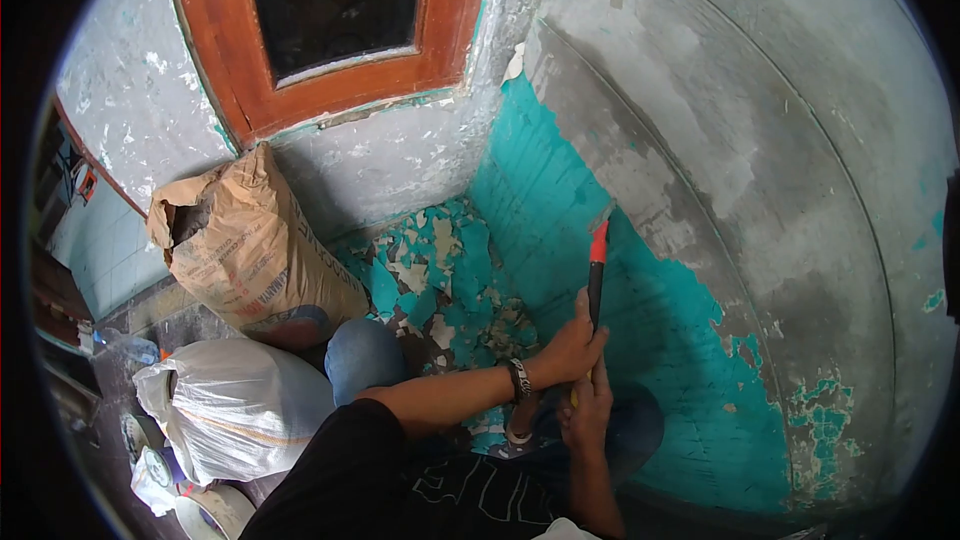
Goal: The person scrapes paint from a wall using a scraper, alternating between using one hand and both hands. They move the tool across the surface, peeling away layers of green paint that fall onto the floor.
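Soft even daylight on my corner, brightest on the grey plaster wall to the right, dim near me and at far left, no glare, faint shadows, strong fisheye bending with black rounded edges, centre fairly sharp, rim slightly smeared

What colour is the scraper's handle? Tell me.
The scraper has a handle that is red near the blade and black lower down, seen best in the head view, its only view.
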